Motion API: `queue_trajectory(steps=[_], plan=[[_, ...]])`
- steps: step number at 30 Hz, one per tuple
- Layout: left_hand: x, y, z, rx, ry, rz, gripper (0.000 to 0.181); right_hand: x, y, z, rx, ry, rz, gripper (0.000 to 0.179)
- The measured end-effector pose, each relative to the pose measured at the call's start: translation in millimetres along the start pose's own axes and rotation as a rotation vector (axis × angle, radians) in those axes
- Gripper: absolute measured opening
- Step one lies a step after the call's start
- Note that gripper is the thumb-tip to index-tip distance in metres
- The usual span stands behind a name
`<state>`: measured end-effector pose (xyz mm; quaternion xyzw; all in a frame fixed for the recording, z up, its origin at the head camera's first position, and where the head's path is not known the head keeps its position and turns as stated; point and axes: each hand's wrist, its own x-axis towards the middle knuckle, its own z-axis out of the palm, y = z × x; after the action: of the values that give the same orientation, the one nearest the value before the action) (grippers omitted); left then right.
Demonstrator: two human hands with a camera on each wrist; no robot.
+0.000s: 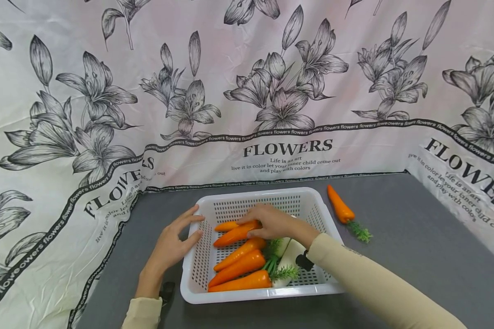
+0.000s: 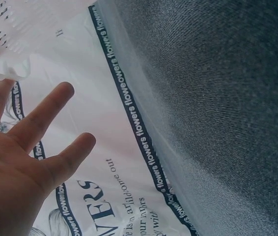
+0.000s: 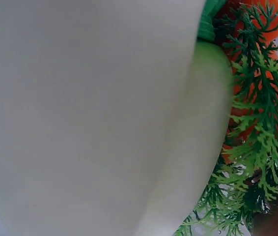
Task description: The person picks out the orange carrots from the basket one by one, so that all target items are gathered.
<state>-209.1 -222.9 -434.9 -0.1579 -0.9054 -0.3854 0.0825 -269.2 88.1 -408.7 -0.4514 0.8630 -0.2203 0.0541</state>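
A white perforated plastic basket (image 1: 253, 297) sits on the grey tabletop with several orange carrots (image 1: 240, 282) lying in its left half. My right hand (image 1: 273, 222) reaches in from the right and grips a carrot (image 1: 233, 236) near its thick end. Behind that one lies another carrot (image 1: 225, 226), partly covered by the fingers. White radishes (image 1: 290, 257) with green tops lie under my right wrist, and one white radish (image 3: 104, 118) fills most of the right wrist view. At the basket's left rim, my left hand (image 1: 170, 244) rests with fingers spread; the left wrist view shows its extended fingers (image 2: 45, 115).
A single carrot (image 1: 340, 205) with a leafy green top lies on the tabletop (image 1: 399, 219), outside the basket to the right. Behind and to the sides hangs a white cloth (image 1: 214, 160) printed with flowers and lettering.
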Motion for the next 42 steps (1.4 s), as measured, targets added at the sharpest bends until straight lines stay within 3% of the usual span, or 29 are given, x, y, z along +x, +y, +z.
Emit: queue_trajectory(steps=[8, 19, 28, 33, 42], plan=[[-0.1, 1.3, -0.2, -0.004, -0.004, -0.007, 0.038, -1.6, 2, -2, 0.074, -0.030, -0.018, 0.041], [-0.4, 2.1, 0.3, 0.000, -0.007, -0.021, 0.039, -3.1, 3, -3, 0.141, -0.076, 0.019, 0.042], [0.1, 1.5, 0.2, 0.003, 0.002, -0.010, 0.038, -6.9, -2, -16, 0.204, -0.010, -0.025, 0.042], [0.2, 1.2, 0.5, 0.003, 0.000, -0.007, 0.038, -11.7, -4, -27, 0.224, 0.016, 0.025, 0.045], [-0.4, 1.4, 0.5, 0.001, -0.009, -0.026, 0.038, -27.5, -5, -56, 0.198, 0.098, 0.015, 0.045]])
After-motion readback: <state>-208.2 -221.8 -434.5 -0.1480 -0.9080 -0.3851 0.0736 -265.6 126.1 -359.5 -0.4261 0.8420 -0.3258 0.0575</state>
